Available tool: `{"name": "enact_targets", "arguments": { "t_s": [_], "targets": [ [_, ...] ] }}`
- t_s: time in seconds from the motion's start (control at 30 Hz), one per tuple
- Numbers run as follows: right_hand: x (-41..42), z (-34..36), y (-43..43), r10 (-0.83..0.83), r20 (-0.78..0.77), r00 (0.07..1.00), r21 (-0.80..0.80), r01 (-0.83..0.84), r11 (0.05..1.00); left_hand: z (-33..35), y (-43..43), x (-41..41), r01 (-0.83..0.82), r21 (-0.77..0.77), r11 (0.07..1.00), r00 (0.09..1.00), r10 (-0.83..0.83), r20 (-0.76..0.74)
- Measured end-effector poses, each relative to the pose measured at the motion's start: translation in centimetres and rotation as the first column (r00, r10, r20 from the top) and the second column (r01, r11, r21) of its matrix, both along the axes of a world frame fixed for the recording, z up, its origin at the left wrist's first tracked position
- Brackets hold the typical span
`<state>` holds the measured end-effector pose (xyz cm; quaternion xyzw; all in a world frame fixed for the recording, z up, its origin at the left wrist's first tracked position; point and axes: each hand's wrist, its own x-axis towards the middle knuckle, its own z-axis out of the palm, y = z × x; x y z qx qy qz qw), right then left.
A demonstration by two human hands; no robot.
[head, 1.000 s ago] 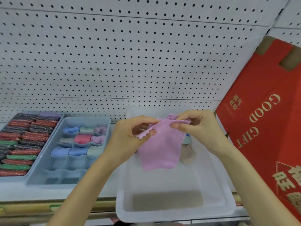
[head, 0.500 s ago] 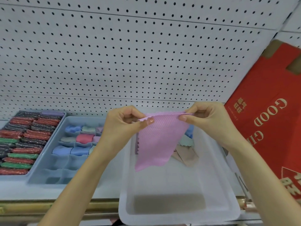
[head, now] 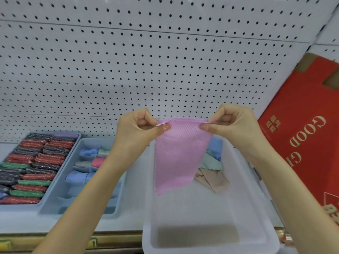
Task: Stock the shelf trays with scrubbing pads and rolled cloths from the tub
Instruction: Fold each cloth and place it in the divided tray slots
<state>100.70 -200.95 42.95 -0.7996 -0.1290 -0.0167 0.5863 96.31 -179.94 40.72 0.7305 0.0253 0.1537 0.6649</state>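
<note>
Left hand (head: 139,129) and right hand (head: 233,125) raised level, fingers pinched.

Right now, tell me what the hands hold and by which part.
Both hold the pink cloth by its top edge: left hand pinches the left corner, right hand the right corner. It hangs over the tub.

The pink cloth (head: 175,158) looks matt and finely ribbed. The tub (head: 256,208) is smooth translucent plastic. The scrubbing pads (head: 33,162) glitter, rough-textured.
</note>
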Motion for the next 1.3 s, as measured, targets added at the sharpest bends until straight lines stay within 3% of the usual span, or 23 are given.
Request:
{"name": "enact_targets", "arguments": {
  "t_s": [0.23, 0.43, 0.6, 0.73, 0.83, 1.0, 1.13, 1.3],
  "targets": [
    [0.1, 0.5, 0.7, 0.035, -0.033, 0.999, -0.074, -0.037, 0.997, 1.2, 1.4, 0.6, 0.044, 0.085, 0.995, 0.998, -0.041, -0.039],
    [-0.2, 0.5, 1.4, 0.086, -0.162, 0.983, -0.171, -0.114, 0.979, 1.5, 2.2, 0.9, 0.127, 0.167, 0.978, 0.991, -0.119, -0.055],
    [-0.5, 0.2, 1.4, 0.005, -0.186, 0.983, -0.129, -0.030, 0.991, 0.8, 2.7, 0.9, 0.202, 0.124, 0.971, 0.978, -0.193, -0.081],
    [-1.0, -0.3, 2.3, -0.042, -0.114, 0.993, -0.249, 0.012, 0.968, 0.1, 2.4, 1.3, 0.169, 0.285, 0.943, 0.984, -0.146, -0.100],
    [-1.8, -0.2, 3.0, -0.113, -0.105, 0.988, -0.229, 0.087, 0.969, 0.1, 1.5, 1.5, 0.143, 0.317, 0.938, 0.987, -0.110, -0.119],
    [-3.3, 0.5, 4.3, -0.160, -0.154, 0.975, 0.034, 0.167, 0.985, 0.9, -0.4, 0.9, 0.052, 0.229, 0.972, 0.997, -0.040, -0.058],
    [-4.1, 0.9, 5.1, -0.027, -0.205, 0.978, 0.301, 0.089, 0.949, 1.7, -1.2, 0.3, 0.100, 0.022, 0.995, 0.994, -0.099, -0.047],
    [-4.6, 0.9, 5.2, -0.047, -0.148, 0.988, 0.305, 0.091, 0.948, 2.4, -1.3, -0.4, 0.183, -0.194, 0.964, 0.980, -0.195, -0.042]
  ]
}}
